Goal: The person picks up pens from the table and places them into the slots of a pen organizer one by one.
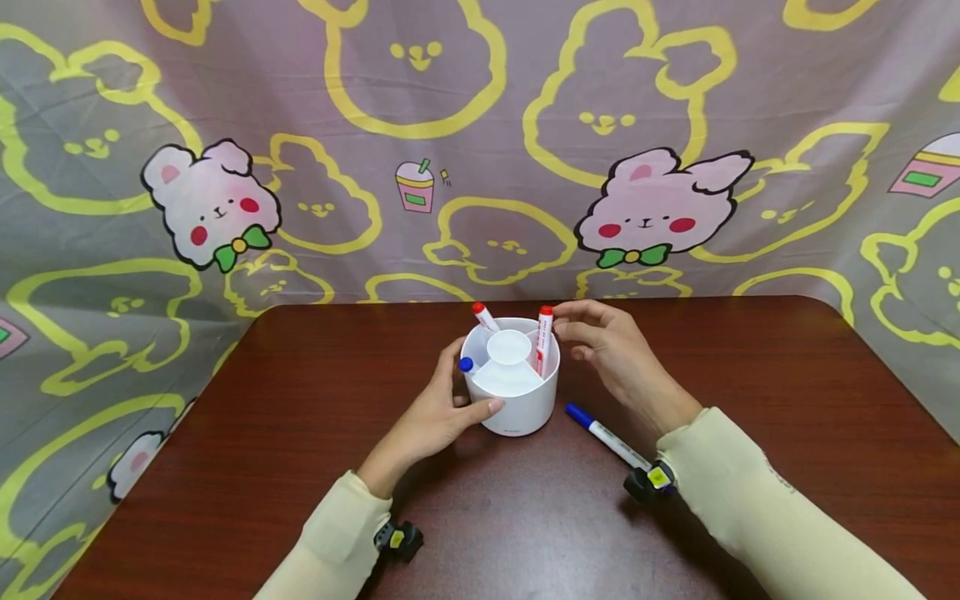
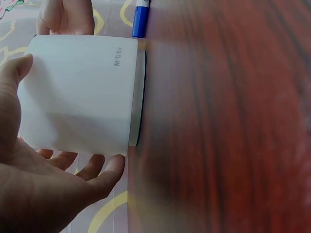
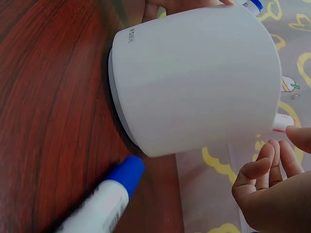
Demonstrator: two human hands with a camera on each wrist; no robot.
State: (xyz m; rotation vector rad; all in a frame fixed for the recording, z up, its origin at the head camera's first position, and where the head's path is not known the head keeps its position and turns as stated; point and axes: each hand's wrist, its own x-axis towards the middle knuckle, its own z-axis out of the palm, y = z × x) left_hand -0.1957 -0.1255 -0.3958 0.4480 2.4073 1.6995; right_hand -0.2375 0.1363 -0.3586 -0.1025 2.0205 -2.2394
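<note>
My left hand (image 1: 427, 417) grips a white round pen holder (image 1: 517, 415), thumb across its front and fingers round the left side. Inside, a central round cup is ringed by compartments. One red-capped marker (image 1: 543, 342) stands in the right compartment, and another red-capped marker (image 1: 485, 317) leans at the back. A blue cap (image 1: 467, 365) shows at the left rim. Beside the right marker is my right hand (image 1: 618, 350), fingertips close to its red cap and fingers loosely bent. A blue-capped whiteboard marker (image 3: 112, 196) lies on the table below that hand.
The dark red-brown wooden table (image 1: 480, 517) reaches back to a patterned cloth (image 1: 495, 167) hanging behind and at both sides. Small black cameras (image 1: 405, 540) are strapped at both wrists, the right one overlapping the loose marker's end in the head view.
</note>
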